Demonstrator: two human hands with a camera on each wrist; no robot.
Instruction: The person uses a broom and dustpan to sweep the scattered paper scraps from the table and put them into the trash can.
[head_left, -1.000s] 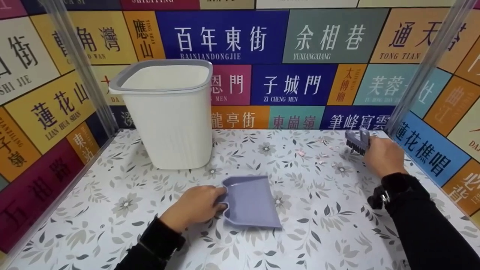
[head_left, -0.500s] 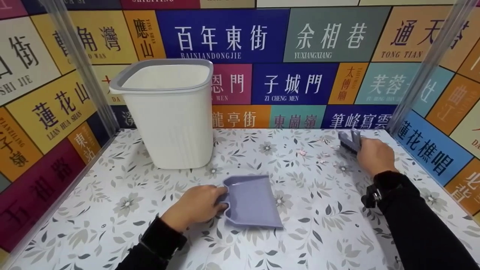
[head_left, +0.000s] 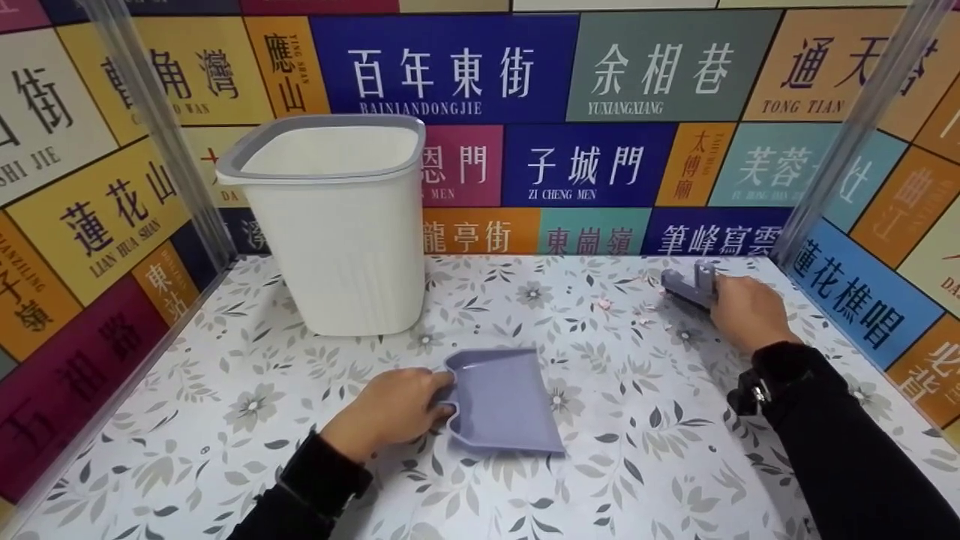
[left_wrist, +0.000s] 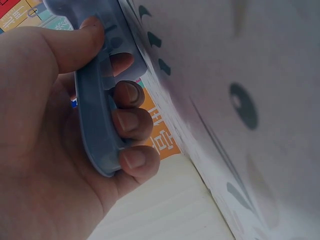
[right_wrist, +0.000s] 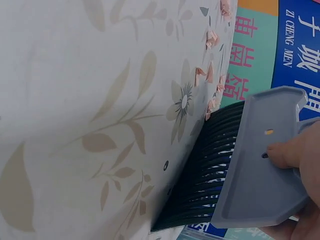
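Note:
My left hand (head_left: pixel 394 409) grips the handle of a grey-purple dustpan (head_left: pixel 506 401), whose wide edge faces right on the table. In the left wrist view its fingers curl round the dustpan handle (left_wrist: pixel 95 115). At the back right, my right hand (head_left: pixel 750 311) holds a small grey-purple hand brush (head_left: pixel 686 289). The right wrist view shows dark bristles (right_wrist: pixel 200 170) bent against the tabletop, with the thumb on the brush head. Small pink paper scraps (right_wrist: pixel 212 39) lie just beyond the bristles; in the head view the pink scraps (head_left: pixel 604 304) are scattered left of the brush.
A tall white bin (head_left: pixel 345 255) with a grey rim stands upright at the back left, its mouth open. The table (head_left: pixel 630 480) has a leaf-and-flower cover. Colourful sign-patterned walls (head_left: pixel 450 67) enclose the back and sides, with clear posts at the corners.
My right hand has moved left with the brush, bringing its bristles from a tilted position down to the table beside the pink scraps. The left hand and dustpan stay in place.

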